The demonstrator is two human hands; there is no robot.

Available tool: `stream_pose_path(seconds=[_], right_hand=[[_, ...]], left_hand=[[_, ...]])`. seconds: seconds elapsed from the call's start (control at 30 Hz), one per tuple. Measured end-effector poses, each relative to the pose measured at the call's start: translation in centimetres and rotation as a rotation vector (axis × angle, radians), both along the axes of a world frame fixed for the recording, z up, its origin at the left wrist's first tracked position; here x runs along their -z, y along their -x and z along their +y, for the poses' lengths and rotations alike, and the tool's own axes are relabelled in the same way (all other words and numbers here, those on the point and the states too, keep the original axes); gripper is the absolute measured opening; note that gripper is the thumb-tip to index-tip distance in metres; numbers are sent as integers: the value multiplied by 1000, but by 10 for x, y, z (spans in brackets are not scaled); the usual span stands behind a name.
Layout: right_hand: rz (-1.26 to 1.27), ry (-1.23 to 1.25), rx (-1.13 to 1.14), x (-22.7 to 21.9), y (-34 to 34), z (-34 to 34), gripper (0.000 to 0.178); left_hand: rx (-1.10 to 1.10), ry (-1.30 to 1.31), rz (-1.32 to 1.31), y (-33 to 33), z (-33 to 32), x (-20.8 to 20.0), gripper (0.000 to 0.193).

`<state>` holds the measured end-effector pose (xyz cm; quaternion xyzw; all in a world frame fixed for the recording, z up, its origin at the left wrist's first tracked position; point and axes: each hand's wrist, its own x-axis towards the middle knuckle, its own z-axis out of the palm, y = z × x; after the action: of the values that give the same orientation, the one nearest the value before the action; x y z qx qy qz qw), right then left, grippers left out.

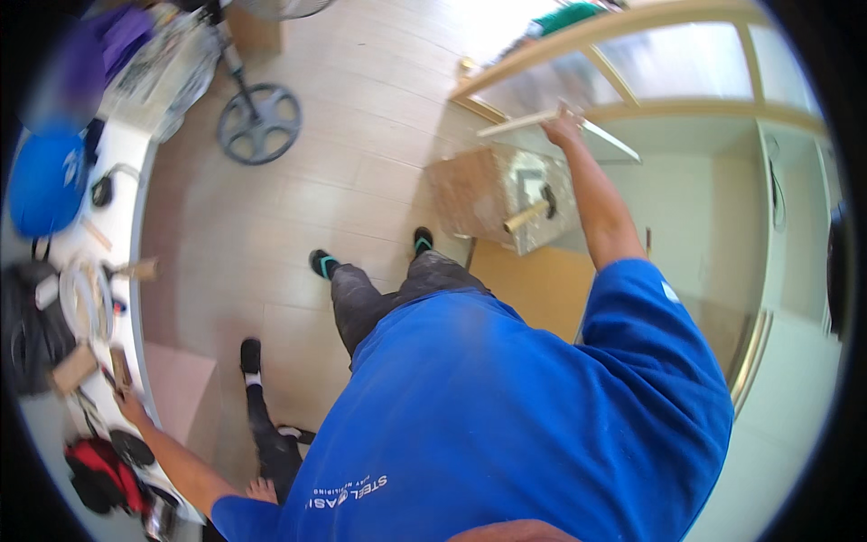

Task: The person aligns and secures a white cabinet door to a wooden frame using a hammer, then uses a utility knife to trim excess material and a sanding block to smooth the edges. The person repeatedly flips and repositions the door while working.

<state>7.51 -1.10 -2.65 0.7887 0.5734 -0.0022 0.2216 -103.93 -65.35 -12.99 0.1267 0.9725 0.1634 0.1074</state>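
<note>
My right hand [564,125] is closed on a thin white strip [515,124] in front of the wood-framed panel. A second white length [612,142] slants away on the other side of that hand. Below it, a hammer [531,215] with a wooden handle lies on a worn, stained box [470,191]. Far to the left, my left hand [133,408] is over the white worktop [129,194], fingers closed around something dark and slim that I cannot make out. Right by those fingers are a wooden block [74,369] and a smaller wooden piece [120,368].
On the worktop are a coiled pale hose [86,298], a blue helmet-like object [47,185] and a red-black bag [107,474]. A fan stand [259,125] is on the tiled floor. Another person's dark-clothed leg [265,420] extends near my left side. Open cabinets [713,208] line the right.
</note>
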Motion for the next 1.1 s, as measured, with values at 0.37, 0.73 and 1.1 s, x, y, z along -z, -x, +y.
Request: stream_pose_path(seconds=[0.37, 0.73, 1.1], right_hand=[[132, -301, 46, -16, 36, -15, 70], [175, -470, -127, -14, 33, -52, 60], [472, -533, 61, -28, -124, -72, 65]], left_hand=[[30, 551, 121, -23, 3, -21, 66], [-154, 188, -94, -307, 35, 56, 34], [643, -224, -1202, -699, 495, 31, 17]])
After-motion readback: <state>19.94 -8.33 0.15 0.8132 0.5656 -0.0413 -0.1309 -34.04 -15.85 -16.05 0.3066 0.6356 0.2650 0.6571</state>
